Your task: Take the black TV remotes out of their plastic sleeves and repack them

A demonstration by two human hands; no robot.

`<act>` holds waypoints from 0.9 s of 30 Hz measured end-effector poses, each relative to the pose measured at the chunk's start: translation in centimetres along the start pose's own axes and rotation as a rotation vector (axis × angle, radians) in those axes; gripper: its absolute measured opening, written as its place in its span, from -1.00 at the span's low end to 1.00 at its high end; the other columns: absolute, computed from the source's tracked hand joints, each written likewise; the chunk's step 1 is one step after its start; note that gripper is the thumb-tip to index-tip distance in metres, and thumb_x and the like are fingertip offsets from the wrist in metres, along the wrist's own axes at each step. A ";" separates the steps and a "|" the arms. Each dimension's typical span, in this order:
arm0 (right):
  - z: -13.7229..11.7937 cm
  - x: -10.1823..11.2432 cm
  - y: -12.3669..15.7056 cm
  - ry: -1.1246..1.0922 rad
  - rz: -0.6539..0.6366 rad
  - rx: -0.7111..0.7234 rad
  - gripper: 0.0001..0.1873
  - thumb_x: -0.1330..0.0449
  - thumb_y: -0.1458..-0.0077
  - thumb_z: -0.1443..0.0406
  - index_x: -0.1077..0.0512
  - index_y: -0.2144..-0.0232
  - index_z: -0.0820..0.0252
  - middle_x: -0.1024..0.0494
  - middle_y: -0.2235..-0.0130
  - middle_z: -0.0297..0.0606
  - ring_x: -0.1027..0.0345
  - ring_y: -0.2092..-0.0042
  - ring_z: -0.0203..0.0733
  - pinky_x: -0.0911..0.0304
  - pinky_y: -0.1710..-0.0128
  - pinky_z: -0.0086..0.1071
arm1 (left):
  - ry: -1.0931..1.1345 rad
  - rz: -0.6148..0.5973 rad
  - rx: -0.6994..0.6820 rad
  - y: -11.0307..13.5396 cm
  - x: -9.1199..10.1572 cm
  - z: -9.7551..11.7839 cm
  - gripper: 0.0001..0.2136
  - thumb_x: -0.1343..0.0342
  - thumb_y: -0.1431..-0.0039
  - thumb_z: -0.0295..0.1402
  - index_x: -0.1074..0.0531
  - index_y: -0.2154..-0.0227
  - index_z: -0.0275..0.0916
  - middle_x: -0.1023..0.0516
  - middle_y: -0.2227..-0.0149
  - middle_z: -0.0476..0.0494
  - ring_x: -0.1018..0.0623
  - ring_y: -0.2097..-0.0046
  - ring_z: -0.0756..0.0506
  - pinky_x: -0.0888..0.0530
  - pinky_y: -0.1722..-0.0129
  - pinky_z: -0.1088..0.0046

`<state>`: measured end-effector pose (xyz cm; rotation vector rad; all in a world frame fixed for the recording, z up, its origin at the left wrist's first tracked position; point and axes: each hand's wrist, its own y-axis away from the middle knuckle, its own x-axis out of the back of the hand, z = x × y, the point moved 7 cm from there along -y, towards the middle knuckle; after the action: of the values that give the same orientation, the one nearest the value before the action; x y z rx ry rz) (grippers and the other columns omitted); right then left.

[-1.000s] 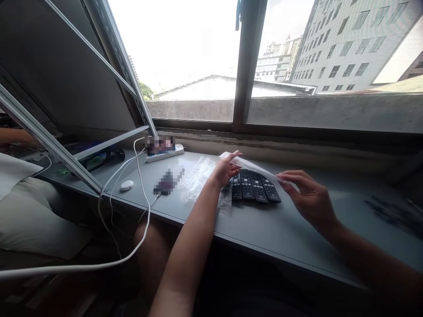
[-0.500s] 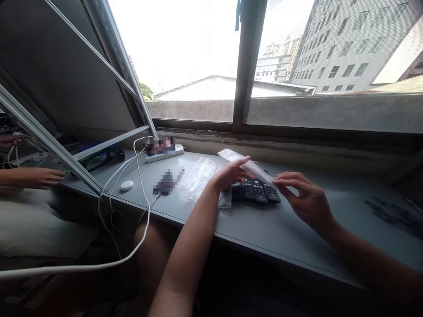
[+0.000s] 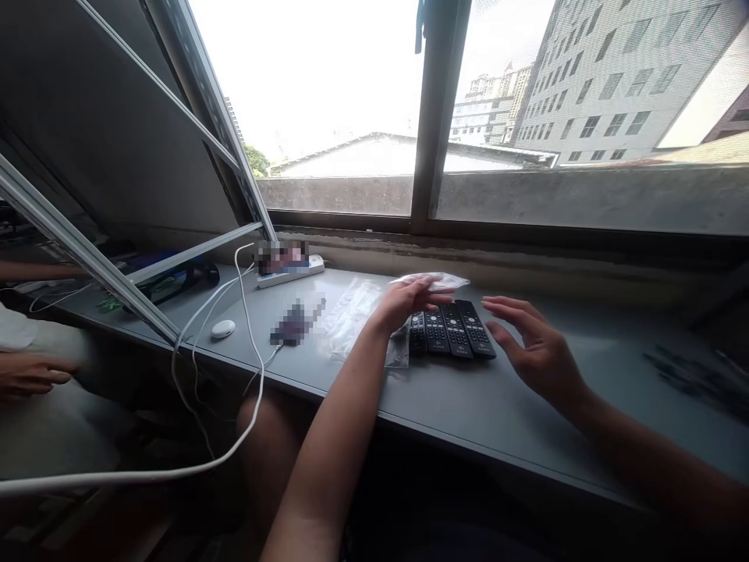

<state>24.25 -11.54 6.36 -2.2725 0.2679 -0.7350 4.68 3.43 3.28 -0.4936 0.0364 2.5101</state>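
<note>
My left hand (image 3: 409, 303) holds a clear plastic bag (image 3: 453, 280) between thumb and fingers, above the table. To the right, my right hand (image 3: 527, 339) is open, thumb and fingers apart, with nothing between them. Several black remote controls (image 3: 473, 332) lie side by side on the table below and between my hands; my left hand hides the upper part of some. A pile of clear plastic bags (image 3: 354, 312) lies flat just left of my left forearm, partly covered by it.
A white power strip (image 3: 291, 272), a round white case (image 3: 223, 329) and white cables (image 3: 257, 375) occupy the left of the grey table (image 3: 527, 437). A metal frame (image 3: 193, 254) separates another person's hand (image 3: 35, 375). Dark blurred items (image 3: 696, 382) lie far right.
My right fingers have let go of the bag's end and opened. The bag has swung flatter in my left hand. The other person's hand at left has moved down.
</note>
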 end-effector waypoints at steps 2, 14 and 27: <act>-0.1 -0.3 0.0 -0.008 -0.034 0.009 -0.65 -0.32 -0.48 0.21 -0.63 -0.24 -0.16 -0.63 -0.30 -0.18 -0.52 -0.32 0.19 -0.41 -0.36 0.23 | -0.027 0.011 -0.003 0.0 0.1 0.0 -0.69 -0.21 -0.55 -0.18 -0.62 -0.10 -0.32 -0.74 -0.13 -0.45 -0.80 0.02 -0.19 -0.62 0.17 0.45; -0.6 -0.9 0.2 -0.004 -0.116 0.022 -0.54 -0.30 -0.49 0.18 -0.55 -0.37 -0.17 -0.54 -0.42 -0.21 -0.42 -0.44 0.21 -0.36 -0.46 0.21 | -0.138 -0.074 0.054 0.2 -0.3 -1.2 -0.57 -0.44 -0.34 -0.05 -0.69 -0.04 -0.31 -0.76 -0.10 -0.44 -0.79 0.05 -0.20 -0.67 -0.02 0.28; 1.0 -1.6 0.6 0.098 -0.165 0.015 -0.59 -0.32 -0.45 0.10 -0.62 -0.27 -0.04 -0.63 -0.32 -0.09 -0.50 -0.37 0.28 -0.42 -0.40 0.19 | -0.168 -0.108 0.068 0.7 -1.4 -1.2 -0.55 -0.57 -0.19 -0.14 -0.73 -0.03 -0.32 -0.78 0.04 -0.39 -0.80 0.07 -0.24 -0.70 -0.11 0.13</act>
<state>23.56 -10.81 4.72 -2.2671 0.1209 -0.9318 5.73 1.96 2.63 -0.2495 0.0302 2.4266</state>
